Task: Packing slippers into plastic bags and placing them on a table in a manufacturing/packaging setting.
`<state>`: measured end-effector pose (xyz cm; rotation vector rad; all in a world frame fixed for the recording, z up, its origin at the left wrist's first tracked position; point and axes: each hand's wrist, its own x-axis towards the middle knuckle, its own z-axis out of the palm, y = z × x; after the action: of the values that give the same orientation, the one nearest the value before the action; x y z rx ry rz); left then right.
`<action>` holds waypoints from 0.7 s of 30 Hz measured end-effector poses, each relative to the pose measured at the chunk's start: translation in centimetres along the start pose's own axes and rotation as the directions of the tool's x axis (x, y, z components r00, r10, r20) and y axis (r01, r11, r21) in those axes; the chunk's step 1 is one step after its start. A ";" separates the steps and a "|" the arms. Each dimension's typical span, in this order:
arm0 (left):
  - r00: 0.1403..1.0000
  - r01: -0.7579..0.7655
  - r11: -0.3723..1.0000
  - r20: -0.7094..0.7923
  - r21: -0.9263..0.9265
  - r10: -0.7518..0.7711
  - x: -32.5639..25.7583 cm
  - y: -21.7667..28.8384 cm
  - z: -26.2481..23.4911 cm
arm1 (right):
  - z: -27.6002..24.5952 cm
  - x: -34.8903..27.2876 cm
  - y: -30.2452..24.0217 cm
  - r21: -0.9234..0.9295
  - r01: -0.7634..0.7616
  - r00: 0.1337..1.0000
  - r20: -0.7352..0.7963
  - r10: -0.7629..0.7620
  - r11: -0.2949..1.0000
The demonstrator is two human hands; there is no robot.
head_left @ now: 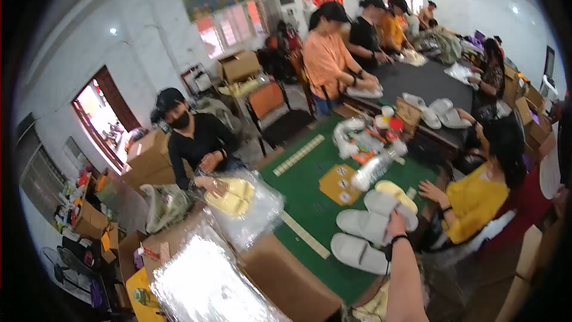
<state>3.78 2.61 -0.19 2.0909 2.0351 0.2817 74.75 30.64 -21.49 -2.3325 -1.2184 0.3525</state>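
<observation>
While our right hand [397, 225] grasps a gray slipper [380, 201] at the frame's lower right, fingers curled against it, two other gray slippers [357, 253] just beside it, green tabletop [296, 192] beneath, our left hand's grip we cannot tell.

Matt slippers [360, 225]; glossy sheets [208, 280], apparently plastic

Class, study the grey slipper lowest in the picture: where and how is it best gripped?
Probably by its near long edge at mid-length, from the near side: the slipper seems to lie flat, that edge facing green tabletop, while another grey slipper crowds its far side.
</observation>
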 end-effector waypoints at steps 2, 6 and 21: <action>0.999 0.033 0.999 -0.033 0.006 -0.033 -0.5 -0.3 -0.1 | 1.3 -0.8 -1.0 0.089 -0.075 0.997 -0.024 0.078 0.993; 0.998 0.045 0.999 -0.031 -0.017 -0.045 -0.7 0.9 -1.4 | 2.3 -2.7 -3.0 0.135 -0.018 0.972 -0.230 0.049 0.991; 0.986 -0.060 0.997 -0.157 -0.039 0.053 -1.3 -3.4 0.8 | -10.1 -30.3 -35.6 0.542 0.618 0.728 -0.121 -0.675 0.569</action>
<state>0.71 1.34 -1.85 2.1651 2.0356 0.5093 37.03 20.14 6.01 -1.2578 -1.6598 0.4773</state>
